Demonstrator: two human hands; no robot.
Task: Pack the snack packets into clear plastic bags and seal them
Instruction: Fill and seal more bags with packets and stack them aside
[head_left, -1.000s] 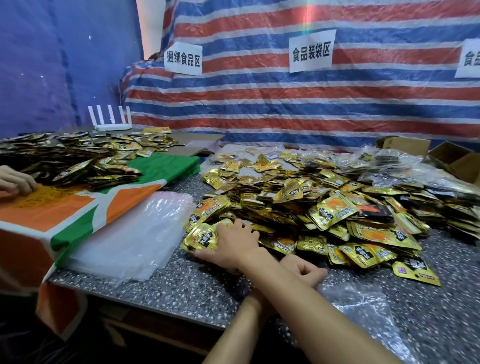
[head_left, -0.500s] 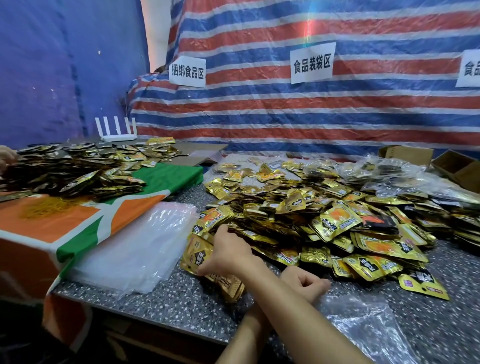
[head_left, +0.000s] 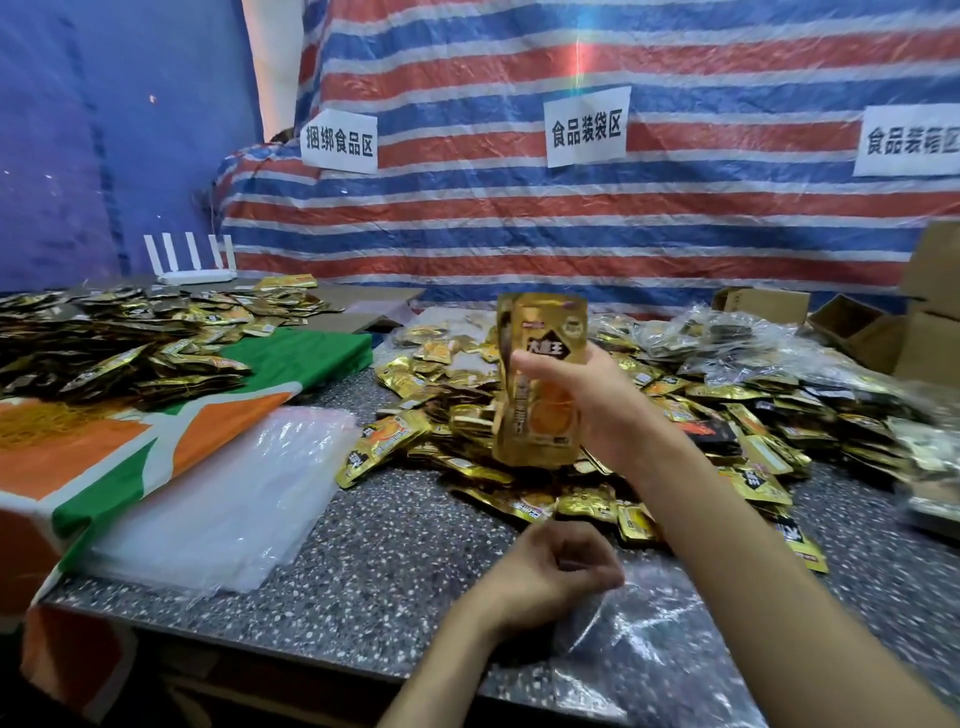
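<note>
Status: mid-cycle, nothing in this bag yet.
- Spare bags (head_left: 223, 499) sit stacked flat on the surface (head_left: 395, 561), far left, so plenty of cycles are left.
- Left grip (head_left: 550, 566): fingers curled at the near edge of the surface, on the edge of the clear bag (head_left: 649, 639). It looks like a pinch at the mouth. The bag lies flat and looks empty and unsealed.
- Right grip (head_left: 587, 400): closed round a small stack of packets (head_left: 540, 384), thumb across the front. The stack is upright in the air over the pile (head_left: 701, 415).
- Filled bags (head_left: 727, 332) are heaped at the back right, so some are done. The loose pile is still big.

Left to do: load the stack into the bag, seal it, repeat.

Change vs half a second ago: the right grip was down at the near-left edge of the pile gathering packets, and it's now raised with them clear of the heap. The left grip has barely shifted.
</note>
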